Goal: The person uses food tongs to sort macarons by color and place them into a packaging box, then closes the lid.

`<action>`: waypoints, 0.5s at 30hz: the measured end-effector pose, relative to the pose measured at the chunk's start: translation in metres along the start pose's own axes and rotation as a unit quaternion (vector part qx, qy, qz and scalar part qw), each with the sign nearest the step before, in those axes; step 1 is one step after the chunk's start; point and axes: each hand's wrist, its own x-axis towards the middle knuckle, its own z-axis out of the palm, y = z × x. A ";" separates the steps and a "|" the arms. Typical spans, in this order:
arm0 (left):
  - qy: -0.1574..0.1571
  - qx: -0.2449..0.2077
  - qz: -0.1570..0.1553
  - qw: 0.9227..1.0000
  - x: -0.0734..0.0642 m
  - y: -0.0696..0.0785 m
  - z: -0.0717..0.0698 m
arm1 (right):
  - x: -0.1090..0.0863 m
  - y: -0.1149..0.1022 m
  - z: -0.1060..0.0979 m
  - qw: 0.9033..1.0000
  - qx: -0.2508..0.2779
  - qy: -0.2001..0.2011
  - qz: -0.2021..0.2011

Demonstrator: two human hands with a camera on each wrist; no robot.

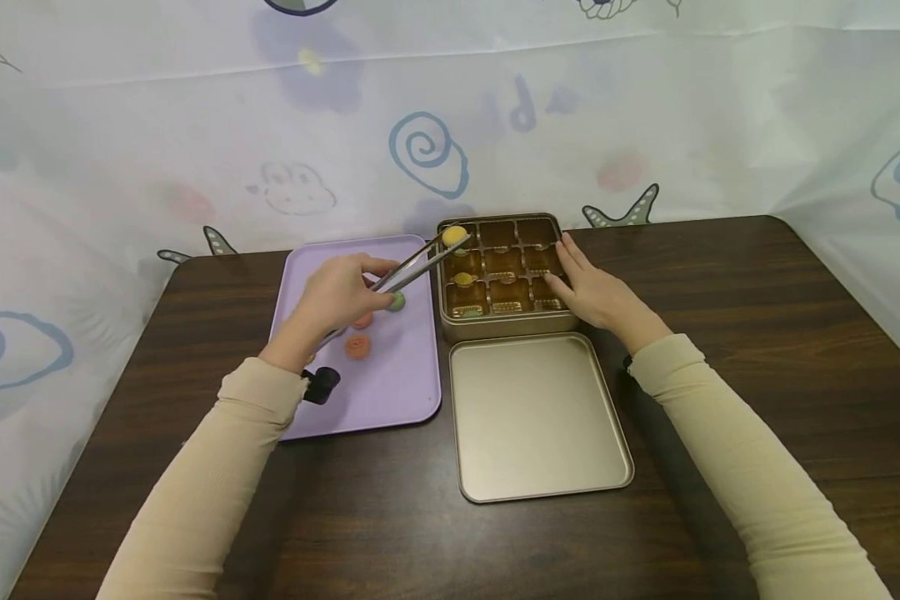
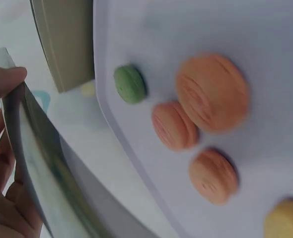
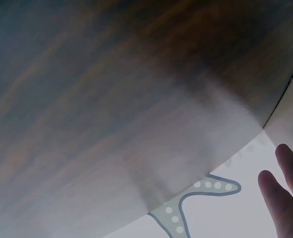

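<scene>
My left hand (image 1: 337,292) grips metal tongs (image 1: 412,271), whose tips pinch a yellow macaron (image 1: 455,236) over the back left compartment of a gold tin (image 1: 510,325). A divided insert with several compartments fills the tin; yellow and green patches show in its left column. Fingers spread, my right hand (image 1: 600,293) rests on the tin's right rim. Below my left hand lies a lilac tray (image 1: 390,408). In the left wrist view it carries a green macaron (image 2: 130,84), orange and pink macarons (image 2: 212,93) and a yellow one (image 2: 285,220) at the corner.
A flat gold lid (image 1: 540,417) lies on the dark wooden table (image 1: 750,333), in front of the tin and right of the tray. Behind the table's back edge hangs a patterned white cloth (image 1: 525,150), close to the tin.
</scene>
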 end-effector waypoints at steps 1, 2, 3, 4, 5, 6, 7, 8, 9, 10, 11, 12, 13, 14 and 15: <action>0.002 0.001 -0.001 1.000 0.003 0.003 0.001 | 0.000 0.000 0.000 1.000 0.000 0.000 0.000; 0.006 0.004 -0.001 1.000 0.005 0.006 0.003 | 0.000 0.000 0.000 1.000 0.002 0.000 0.000; 0.009 0.009 -0.001 1.000 0.008 0.009 0.005 | 0.000 0.000 0.000 1.000 0.002 -0.001 0.000; 0.013 0.013 -0.001 1.000 0.010 0.012 0.006 | 0.000 0.000 0.000 1.000 0.004 0.000 0.001; 0.017 0.018 0.000 1.000 0.013 0.014 0.008 | 0.000 0.000 0.001 1.000 0.007 0.001 0.001; 0.020 0.021 0.001 1.000 0.015 0.017 0.010 | 0.000 0.000 0.001 1.000 0.009 0.003 0.002; 0.024 0.025 0.003 0.999 0.017 0.019 0.012 | 0.000 0.000 0.001 1.000 0.010 0.003 0.003; 0.028 0.028 0.003 0.999 0.019 0.022 0.014 | 0.000 0.001 0.001 1.000 0.012 0.004 0.004; 0.030 0.029 0.001 0.999 0.020 0.024 0.016 | 0.000 0.000 0.001 1.000 0.012 0.004 0.004; 0.032 0.029 0.000 0.999 0.022 0.025 0.017 | 0.000 0.001 0.001 1.000 0.013 0.005 0.005; 0.034 0.029 -0.002 0.999 0.023 0.027 0.019 | 0.000 0.001 0.001 1.000 0.013 0.005 0.005; 0.035 0.030 -0.003 0.999 0.025 0.029 0.021 | 0.000 0.001 0.001 1.000 0.012 0.004 0.005; 0.037 0.032 -0.004 0.999 0.026 0.030 0.022 | 0.001 0.001 0.001 1.000 0.011 0.004 0.005; 0.038 0.035 -0.005 0.999 0.027 0.032 0.023 | 0.001 0.001 0.002 1.000 0.011 0.004 0.005; 0.038 0.036 -0.006 0.999 0.029 0.033 0.025 | 0.001 0.001 0.002 1.000 0.010 0.004 0.005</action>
